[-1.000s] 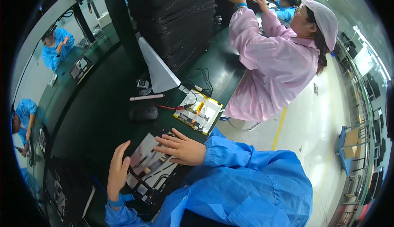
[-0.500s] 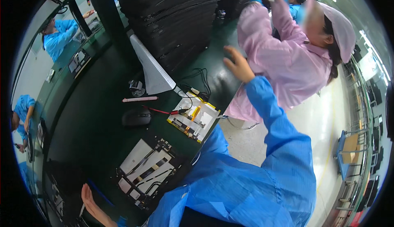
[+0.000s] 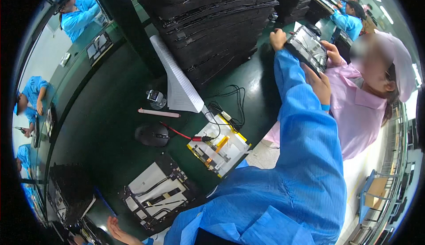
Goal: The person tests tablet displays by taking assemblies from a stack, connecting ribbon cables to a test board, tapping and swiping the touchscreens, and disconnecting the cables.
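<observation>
My right hand (image 3: 278, 40) is stretched far out to the right, its fingers closed at the near-left edge of an opened tablet (image 3: 308, 48) with pale and dark inner parts. A co-worker in pink grips the same tablet with both hands. My left hand (image 3: 118, 232) is low at the left with its fingers stretched out, holding nothing. Close to it lies another opened tablet (image 3: 157, 185) with its battery cells and black cables bare. A white battery assembly (image 3: 219, 147) edged in yellow tape sits beside my body, a red-and-black lead (image 3: 199, 138) resting across it.
A tall stack of black trays (image 3: 212, 23) rises at the back. Nearer are a paper sheet (image 3: 181, 87), a tally counter (image 3: 156, 98), a pink pen (image 3: 159, 113), a black mouse (image 3: 152, 135) and coiled black cables (image 3: 237, 107). A dark stack (image 3: 73, 192) stands far left.
The co-worker has turned and brought a tablet down between us. My right hand has reached farther out and closed at its edge. My left hand has moved slightly right and down.
</observation>
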`<state>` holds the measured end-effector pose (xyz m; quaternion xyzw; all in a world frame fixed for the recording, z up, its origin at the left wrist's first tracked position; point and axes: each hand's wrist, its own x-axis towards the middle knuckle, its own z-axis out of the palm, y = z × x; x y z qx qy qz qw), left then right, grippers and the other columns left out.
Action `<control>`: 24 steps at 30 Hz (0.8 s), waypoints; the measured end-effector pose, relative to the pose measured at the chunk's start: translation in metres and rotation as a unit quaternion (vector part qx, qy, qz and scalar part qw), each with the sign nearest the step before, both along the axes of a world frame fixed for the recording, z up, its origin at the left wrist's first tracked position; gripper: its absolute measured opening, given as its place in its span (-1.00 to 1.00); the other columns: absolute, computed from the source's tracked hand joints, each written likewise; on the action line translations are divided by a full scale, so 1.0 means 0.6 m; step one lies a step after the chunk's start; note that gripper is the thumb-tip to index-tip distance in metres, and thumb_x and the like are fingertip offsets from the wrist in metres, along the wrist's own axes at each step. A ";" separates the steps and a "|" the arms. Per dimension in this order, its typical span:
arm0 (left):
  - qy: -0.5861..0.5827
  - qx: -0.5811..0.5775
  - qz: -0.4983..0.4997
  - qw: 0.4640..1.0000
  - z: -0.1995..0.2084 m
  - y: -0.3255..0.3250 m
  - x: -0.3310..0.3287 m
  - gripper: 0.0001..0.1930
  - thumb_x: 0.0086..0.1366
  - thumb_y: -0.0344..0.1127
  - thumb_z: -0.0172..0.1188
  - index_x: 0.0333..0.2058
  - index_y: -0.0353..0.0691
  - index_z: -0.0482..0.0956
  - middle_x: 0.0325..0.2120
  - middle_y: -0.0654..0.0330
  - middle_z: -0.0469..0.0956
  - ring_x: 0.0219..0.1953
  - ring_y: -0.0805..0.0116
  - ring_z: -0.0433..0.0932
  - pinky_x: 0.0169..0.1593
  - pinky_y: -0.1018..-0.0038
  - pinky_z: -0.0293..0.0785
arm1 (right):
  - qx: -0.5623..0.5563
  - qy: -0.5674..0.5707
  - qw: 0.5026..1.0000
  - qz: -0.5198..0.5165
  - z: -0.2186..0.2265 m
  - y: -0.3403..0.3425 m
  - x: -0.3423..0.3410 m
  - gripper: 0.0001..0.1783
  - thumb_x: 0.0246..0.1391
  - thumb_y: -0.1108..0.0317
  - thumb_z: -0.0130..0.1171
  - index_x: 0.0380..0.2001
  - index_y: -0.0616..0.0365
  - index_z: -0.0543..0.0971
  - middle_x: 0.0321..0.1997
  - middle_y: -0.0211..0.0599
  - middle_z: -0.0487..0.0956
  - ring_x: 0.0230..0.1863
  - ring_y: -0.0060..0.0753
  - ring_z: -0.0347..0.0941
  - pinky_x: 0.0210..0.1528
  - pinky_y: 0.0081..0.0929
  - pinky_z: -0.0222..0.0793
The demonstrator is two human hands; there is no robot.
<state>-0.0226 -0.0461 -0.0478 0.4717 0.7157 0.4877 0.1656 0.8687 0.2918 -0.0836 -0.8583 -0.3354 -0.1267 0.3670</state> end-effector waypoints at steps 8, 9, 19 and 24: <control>0.006 0.006 0.051 0.999 0.009 -0.014 0.068 -0.58 0.38 -0.17 -0.22 0.02 -0.36 0.41 -0.14 0.10 0.44 -0.10 0.32 0.41 0.04 0.43 0.30 | -0.134 -0.152 0.964 -0.170 0.002 0.008 0.103 -0.70 -0.07 0.22 0.03 -0.27 0.13 0.53 -0.12 -0.10 0.51 -0.09 -0.07 0.46 -0.06 -0.13 0.35; 0.000 0.019 0.062 0.998 0.007 -0.025 0.066 -0.57 0.38 -0.16 -0.22 0.02 -0.36 0.40 -0.13 0.09 0.44 -0.09 0.31 0.40 0.05 0.42 0.30 | -0.191 -0.117 0.960 -0.166 0.019 0.001 0.102 -0.67 -0.04 0.21 0.03 -0.22 0.13 0.53 -0.13 -0.17 0.51 -0.08 -0.08 0.46 -0.07 -0.14 0.37; -0.008 -0.008 0.110 0.994 -0.056 -0.100 0.000 -0.57 0.39 -0.15 -0.22 0.01 -0.35 0.41 -0.11 0.08 0.43 -0.08 0.29 0.40 0.00 0.40 0.36 | -0.283 -0.241 0.919 -0.129 0.004 -0.052 0.246 -0.76 0.08 0.32 -0.06 -0.34 -0.03 0.63 -0.16 -0.34 0.57 -0.05 -0.17 0.46 -0.04 -0.21 0.34; -0.031 0.029 0.114 0.993 -0.035 -0.056 0.038 -0.61 0.39 -0.16 -0.18 -0.03 -0.31 0.45 -0.14 0.15 0.46 -0.12 0.35 0.42 0.00 0.44 0.33 | -0.297 -0.272 0.912 -0.076 0.022 -0.072 0.214 -0.78 0.14 0.25 -0.14 -0.28 -0.02 0.50 -0.25 -0.21 0.60 -0.07 -0.04 0.47 -0.01 -0.15 0.27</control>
